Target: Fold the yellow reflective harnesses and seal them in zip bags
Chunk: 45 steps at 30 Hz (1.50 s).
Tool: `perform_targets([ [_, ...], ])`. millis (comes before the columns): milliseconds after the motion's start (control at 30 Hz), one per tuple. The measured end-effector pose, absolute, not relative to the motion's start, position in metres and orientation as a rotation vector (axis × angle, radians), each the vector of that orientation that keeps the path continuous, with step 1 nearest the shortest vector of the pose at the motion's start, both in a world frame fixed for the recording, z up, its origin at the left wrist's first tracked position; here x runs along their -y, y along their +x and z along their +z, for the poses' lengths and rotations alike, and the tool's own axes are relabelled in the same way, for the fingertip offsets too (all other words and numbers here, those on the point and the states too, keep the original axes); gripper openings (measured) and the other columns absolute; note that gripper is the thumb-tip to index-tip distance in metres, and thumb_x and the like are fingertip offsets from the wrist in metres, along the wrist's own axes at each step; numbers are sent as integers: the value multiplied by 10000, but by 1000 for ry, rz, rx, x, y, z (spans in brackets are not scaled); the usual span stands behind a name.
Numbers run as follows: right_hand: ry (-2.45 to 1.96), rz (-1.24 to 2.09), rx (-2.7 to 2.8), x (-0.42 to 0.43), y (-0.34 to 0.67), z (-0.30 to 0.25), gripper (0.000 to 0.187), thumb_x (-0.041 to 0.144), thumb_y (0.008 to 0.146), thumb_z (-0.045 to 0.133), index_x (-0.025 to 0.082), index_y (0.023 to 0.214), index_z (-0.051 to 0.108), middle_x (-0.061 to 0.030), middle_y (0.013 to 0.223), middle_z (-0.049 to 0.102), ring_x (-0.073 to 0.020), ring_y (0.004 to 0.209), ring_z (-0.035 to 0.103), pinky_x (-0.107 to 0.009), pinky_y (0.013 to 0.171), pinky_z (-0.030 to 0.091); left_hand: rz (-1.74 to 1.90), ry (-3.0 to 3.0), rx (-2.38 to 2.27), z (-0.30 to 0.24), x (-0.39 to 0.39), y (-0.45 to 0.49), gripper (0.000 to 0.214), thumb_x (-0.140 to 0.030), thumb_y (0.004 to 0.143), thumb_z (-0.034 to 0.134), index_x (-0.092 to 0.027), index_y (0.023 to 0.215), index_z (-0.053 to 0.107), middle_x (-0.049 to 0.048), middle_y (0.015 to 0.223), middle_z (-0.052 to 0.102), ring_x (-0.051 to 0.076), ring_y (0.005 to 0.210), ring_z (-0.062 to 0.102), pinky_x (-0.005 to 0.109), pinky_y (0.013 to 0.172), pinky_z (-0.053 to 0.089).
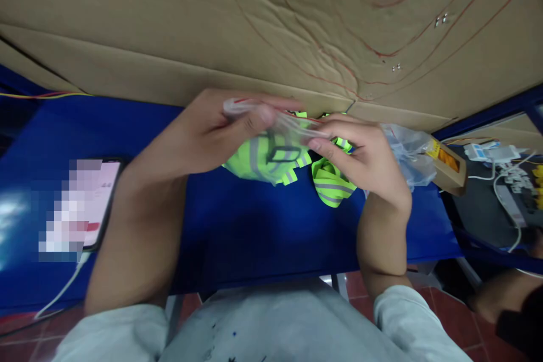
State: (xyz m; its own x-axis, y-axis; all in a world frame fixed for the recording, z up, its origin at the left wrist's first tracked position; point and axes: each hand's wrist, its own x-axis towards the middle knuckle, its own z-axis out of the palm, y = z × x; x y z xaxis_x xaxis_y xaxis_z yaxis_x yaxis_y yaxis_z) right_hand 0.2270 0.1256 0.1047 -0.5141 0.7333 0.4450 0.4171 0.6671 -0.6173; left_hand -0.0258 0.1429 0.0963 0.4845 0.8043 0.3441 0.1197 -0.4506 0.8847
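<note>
Fingertips first: the left hand (203, 133) has its thumb and forefinger pinched on the top edge of a clear plastic bag (278, 124), right by the red strip along the mouth. The right hand (365, 158) pinches the other side of that same edge, fingers curled in and pressed together on the film. So the bag is stretched between the two hands, held just above the blue table (237, 226).

Inside the bag there's a folded neon-yellow reflective strap (267, 158) with grey stripes and a dark buckle showing through the plastic. Looks like it's mostly in already. Whether the mouth is sealed I honestly can't tell, the plastic is too blurry there. A second folded strap (331, 184) lies loose on the table, under the right hand and not bagged. Going by that, one piece is about packed and at least one more is left.

Both forearms come in from the near edge, elbows out wide, wrists angled toward each other.

Further out: a crumpled pile of clear bags (407, 153) just right of the right hand, a small cardboard box (449, 167) beside that, a phone (99, 203) on a cable off to the left, and a big cardboard sheet (254, 22) behind everything.
</note>
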Motion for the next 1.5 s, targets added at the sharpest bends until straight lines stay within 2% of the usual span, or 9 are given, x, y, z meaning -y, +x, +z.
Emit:
perform_targets([
  [200, -997, 599, 2035, -116, 248, 112, 66, 284, 944, 753, 253, 999, 773, 16, 931, 785, -135, 783, 718, -279, 740, 579, 844, 1758, -554, 85, -155, -23, 258, -311, 933, 743, -281, 1181, 807, 5, 1221, 789, 270, 1190, 725, 409, 1054, 584],
  [367, -908, 868, 1833, -116, 254, 111, 359, 272, 893, 810, 271, 1211, 645, 22, 910, 742, -134, 794, 719, -256, 699, 603, 1052, 1585, -555, 76, -154, -23, 220, -423, 973, 707, -259, 1032, 842, 29, 1083, 814, 219, 985, 764, 318, 843, 608],
  [567, -1022, 773, 1718, -121, 242, 111, 194, 332, 836, 861, 247, 878, 692, 36, 789, 670, -103, 692, 639, -240, 616, 556, 1455, 1386, -734, 77, -145, -1, 99, -305, 813, 887, -228, 858, 843, -22, 847, 803, 139, 739, 719, 254, 676, 573],
  [700, -999, 785, 1666, -124, 243, 110, 93, 254, 854, 835, 268, 890, 750, 53, 778, 710, -99, 688, 667, -248, 649, 581, 1405, 1388, -664, 77, -148, -2, 105, -289, 814, 887, -239, 897, 844, -16, 896, 809, 124, 784, 725, 239, 722, 583],
  [833, -925, 889, 1506, -131, 249, 108, 86, 235, 840, 843, 254, 895, 779, 58, 756, 725, -86, 656, 676, -229, 644, 598, 1079, 1453, -579, 78, -151, -17, 359, -435, 736, 928, -268, 1044, 848, 48, 1054, 821, 245, 924, 776, 338, 805, 640],
  [933, -933, 961, 1511, -131, 258, 110, 128, 291, 810, 878, 249, 899, 797, 43, 762, 744, -94, 646, 678, -233, 631, 595, 1033, 1486, -684, 78, -151, -20, 315, -468, 775, 890, -271, 1019, 860, 64, 1061, 824, 301, 956, 784, 384, 812, 657],
  [1100, -1182, 844, 1716, -123, 273, 118, 172, 355, 764, 909, 222, 815, 813, -5, 802, 777, -125, 686, 677, -251, 617, 553, 1222, 1483, -805, 76, -152, -14, 162, -333, 836, 859, -235, 966, 858, 40, 910, 831, 179, 751, 766, 260, 648, 626],
  [1233, -1212, 727, 1808, -123, 272, 118, 209, 421, 846, 839, 217, 866, 795, -13, 832, 760, -148, 751, 678, -282, 669, 545, 1345, 1528, -790, 75, -155, -13, 110, -287, 873, 834, -205, 946, 841, 5, 855, 823, 116, 725, 737, 207, 652, 603],
  [1500, -1040, 304, 1943, -150, 257, 90, 236, 465, 1002, 648, 245, 928, 688, -8, 855, 681, -159, 805, 621, -330, 796, 520, 1396, 1640, -807, 72, -159, -11, 143, -287, 822, 877, -293, 954, 824, -50, 876, 803, 159, 752, 701, 324, 688, 577],
])
